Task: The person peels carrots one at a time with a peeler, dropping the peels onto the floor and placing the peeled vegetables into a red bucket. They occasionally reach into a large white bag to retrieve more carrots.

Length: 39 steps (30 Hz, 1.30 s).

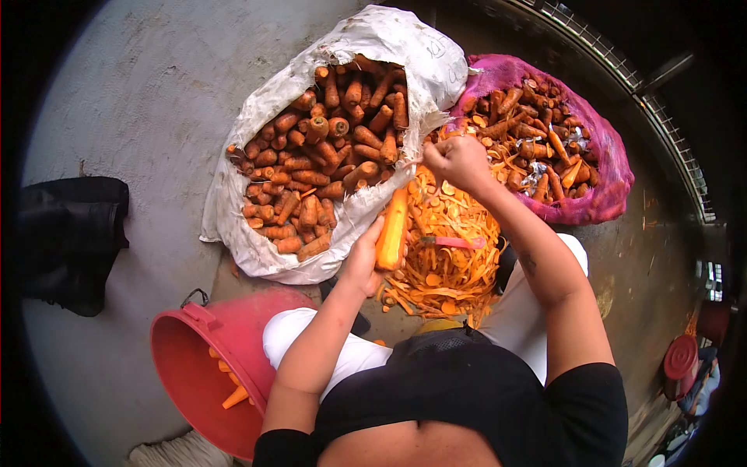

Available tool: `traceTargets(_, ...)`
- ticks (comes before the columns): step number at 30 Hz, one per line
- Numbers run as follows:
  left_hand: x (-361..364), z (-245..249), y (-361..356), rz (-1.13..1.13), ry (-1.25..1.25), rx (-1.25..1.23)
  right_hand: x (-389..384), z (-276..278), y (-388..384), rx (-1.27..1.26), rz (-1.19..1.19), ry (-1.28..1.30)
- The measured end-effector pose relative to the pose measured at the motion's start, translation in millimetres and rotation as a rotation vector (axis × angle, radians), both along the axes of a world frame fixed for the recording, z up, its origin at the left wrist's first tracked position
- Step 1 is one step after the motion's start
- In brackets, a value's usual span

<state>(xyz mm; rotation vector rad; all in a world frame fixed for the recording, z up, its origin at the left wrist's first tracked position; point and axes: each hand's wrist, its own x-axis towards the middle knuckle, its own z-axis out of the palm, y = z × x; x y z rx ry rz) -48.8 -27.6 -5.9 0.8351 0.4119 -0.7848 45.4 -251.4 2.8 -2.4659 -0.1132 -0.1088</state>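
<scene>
A peeled, bright orange carrot (394, 229) lies in my left hand (366, 257), whose fingers wrap round its lower part. Just beyond the carrot's upper end, my right hand (461, 162) is closed, and what it holds, if anything, is too small to make out. Beneath both hands spreads a pile of orange peelings (459, 276), with a pink-handled tool (454, 243) lying on it. Unpeeled carrots (319, 148) fill the open white sack (272, 86) beside my left hand.
A pink mesh sack (615, 175) with carrots and scraps stands at the upper right. The red bucket (253, 311), tipped towards the left, holds several peeled carrots (236, 395). Dark cloth (74, 233) lies at far left. A red container (681, 359) is at far right.
</scene>
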Motion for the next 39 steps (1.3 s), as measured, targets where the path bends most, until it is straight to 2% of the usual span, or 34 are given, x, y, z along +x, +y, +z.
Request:
traceTargets(3, 8, -17, 1, 0.091, 0.004, -0.018, -21, 15, 25, 0.167, 0.275, -0.053)
traceTargets(4, 10, -11, -2, 0.127, 0.041, 0.008, -31, 21, 33, 0.099, 0.332, -0.172)
traceTargets(5, 12, -5, -5, 0.161, 0.077, 0.033, -37, 17, 39, 0.173, 0.381, -0.119)
traceTargets(6, 11, 10, -10, 0.127, 0.095, 0.118, -43, 14, 46, 0.142, 0.409, -0.232)
traceTargets(7, 10, 2, -9, 0.118, 0.099, 0.101, -47, 11, 51, 0.111, 0.434, -0.343)
traceTargets(8, 9, -11, -5, 0.109, 0.104, 0.085, -48, 10, 51, 0.093, 0.433, -0.343)
traceTargets(13, 2, 2, -19, 0.122, 0.032, 0.046, -38, 2, 41, 0.054, 0.377, -0.268)
traceTargets(14, -1, -5, -13, 0.059, -0.031, 0.032, -34, 1, 36, 0.043, 0.365, -0.249)
traceTargets(17, -10, 14, -14, -0.128, -0.134, 0.115, -5, 3, 7, -0.121, 0.105, -0.012)
traceTargets(19, -16, 19, -14, -0.163, -0.161, 0.089, 14, -2, -24, -0.437, 0.061, 0.005)
traceTargets(22, -12, 20, -7, -0.143, -0.118, 0.012, 20, -16, -37, -0.458, -0.142, -0.081)
traceTargets(25, -2, 15, -4, -0.021, -0.056, 0.021, 11, -1, -18, -0.133, -0.164, -0.028)
traceTargets(26, 1, 4, -2, 0.03, -0.017, 0.029, 11, -5, -13, -0.117, -0.099, -0.022)
traceTargets(27, 4, -2, -1, 0.049, -0.017, 0.046, 4, 7, -4, 0.04, -0.053, 0.095)
traceTargets(30, 10, -17, 1, 0.09, -0.009, 0.036, -16, 13, 21, 0.074, 0.178, -0.068)
traceTargets(33, 13, -5, -7, 0.165, 0.081, 0.027, -35, 9, 40, 0.132, 0.375, -0.217)
traceTargets(35, 13, -8, -8, 0.148, 0.08, 0.014, -44, 5, 47, 0.121, 0.444, -0.344)
traceTargets(39, 8, -2, -16, 0.143, 0.111, 0.01, -46, 0, 45, 0.1, 0.428, -0.356)
